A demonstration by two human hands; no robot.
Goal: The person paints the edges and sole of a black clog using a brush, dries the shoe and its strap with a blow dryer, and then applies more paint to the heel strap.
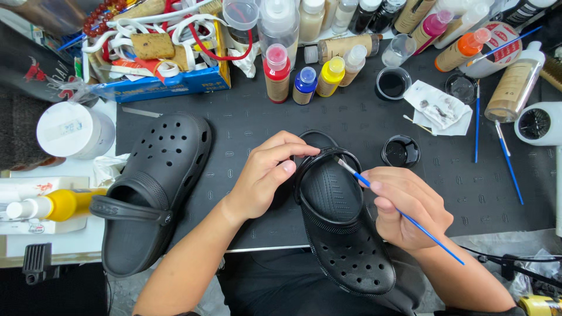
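The person's left hand [266, 169] steadies a black perforated foam clog [342, 225] at the near edge of the dark table [246, 123], heel end up, its fingers [287, 153] curled shut over the strap and heel rim. The right hand [410, 208] has its fingers pinched together on a thin blue-handled paintbrush [404, 216], whose bristle tip touches the inner heel rim. The rim and footbed look evenly black, with no fresh colour to be made out, so the brushwork seems to be at an early or touch-up stage. The matching second black clog [152, 193] lies to the left, well apart from the hands and untouched. A small round open pot of black paint [401, 151] sits just beyond the brush.
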